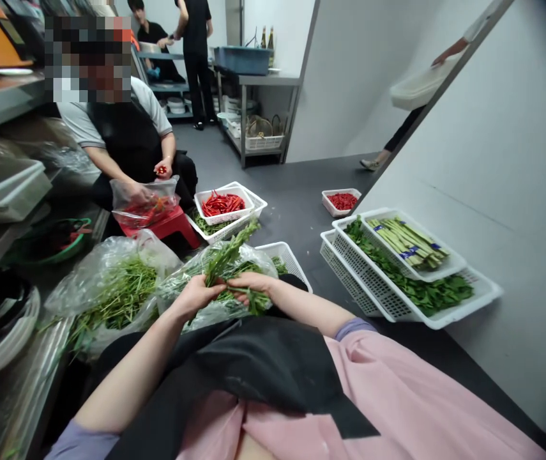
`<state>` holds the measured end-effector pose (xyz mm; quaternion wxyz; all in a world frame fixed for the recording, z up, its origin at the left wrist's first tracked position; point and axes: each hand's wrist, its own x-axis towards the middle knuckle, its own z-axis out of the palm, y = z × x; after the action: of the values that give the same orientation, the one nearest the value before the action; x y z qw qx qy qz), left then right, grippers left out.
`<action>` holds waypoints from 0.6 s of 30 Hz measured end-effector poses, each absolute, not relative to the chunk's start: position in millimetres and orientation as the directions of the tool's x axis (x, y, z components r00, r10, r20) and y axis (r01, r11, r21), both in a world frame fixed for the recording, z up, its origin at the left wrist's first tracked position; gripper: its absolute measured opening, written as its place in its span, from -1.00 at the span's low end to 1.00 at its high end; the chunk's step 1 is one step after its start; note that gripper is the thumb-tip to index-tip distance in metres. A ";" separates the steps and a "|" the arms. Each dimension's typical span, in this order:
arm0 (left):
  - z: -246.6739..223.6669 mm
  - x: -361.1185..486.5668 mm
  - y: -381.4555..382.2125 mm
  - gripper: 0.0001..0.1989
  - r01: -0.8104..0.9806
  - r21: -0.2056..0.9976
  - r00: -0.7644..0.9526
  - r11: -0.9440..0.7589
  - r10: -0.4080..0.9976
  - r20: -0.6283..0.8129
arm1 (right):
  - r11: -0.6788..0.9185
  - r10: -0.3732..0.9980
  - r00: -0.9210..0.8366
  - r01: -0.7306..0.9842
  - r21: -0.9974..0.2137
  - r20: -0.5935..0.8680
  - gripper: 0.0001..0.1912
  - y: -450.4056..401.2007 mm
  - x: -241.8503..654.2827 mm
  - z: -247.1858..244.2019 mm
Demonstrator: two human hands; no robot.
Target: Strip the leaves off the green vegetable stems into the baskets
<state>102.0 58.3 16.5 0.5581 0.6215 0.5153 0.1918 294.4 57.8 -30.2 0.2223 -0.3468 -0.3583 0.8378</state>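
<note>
Over my lap, both hands are closed on leafy green stalks. My left hand (200, 295) grips the bunch of leafy greens (227, 254), whose tops point up and away from me. Close beside it, my right hand (252, 285) pinches stems from the same greens, and some leaves hang below its fingers. Beneath the hands lies a clear plastic bag (175, 279) with more greens. To its left, another open plastic bag (155, 246) holds a heap of thin green stems (126, 294). Part of a white basket (296, 265) shows behind my right hand.
At right stand stacked white baskets (382, 313) with leafy greens and a tray of pale stalks (407, 239). Ahead are baskets of red chillies (223, 204) and a red stool (174, 228). A seated co-worker (119, 140) handles red chillies. A metal shelf (47, 358) runs along my left.
</note>
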 end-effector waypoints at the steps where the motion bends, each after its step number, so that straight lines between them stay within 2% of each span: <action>1: 14.0 101.4 58.5 -0.66 0.431 0.888 0.407 0.159 0.844 -0.348 | -0.660 0.557 -0.725 -0.089 -0.746 -0.405 -0.52 54.7 290.3 -31.0; 3: 9.6 99.2 59.0 -0.64 0.427 0.888 0.423 0.168 0.831 -0.361 | -0.673 0.492 -0.783 -0.065 -0.736 -0.380 -0.48 51.6 285.4 -32.3; 8: 6.5 96.3 59.2 -0.61 0.342 0.919 0.408 0.195 0.850 -0.333 | -0.679 0.544 -0.757 -0.144 -0.720 -0.362 -0.47 53.8 286.0 -31.8; 13: 4.8 101.1 57.7 -0.63 0.342 0.930 0.443 0.135 0.850 -0.286 | -0.670 0.577 -0.714 -0.136 -0.730 -0.396 -0.62 52.1 285.7 -27.8; 18: -2.3 104.0 54.5 -0.58 0.219 0.947 0.405 0.236 0.861 -0.308 | -0.665 0.608 -0.672 -0.140 -0.734 -0.423 -0.85 44.7 285.0 -22.4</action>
<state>104.0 54.5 -2.3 0.6221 0.5618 0.4805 0.2580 285.0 44.7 -22.4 0.2209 -0.3397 -0.3446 0.8468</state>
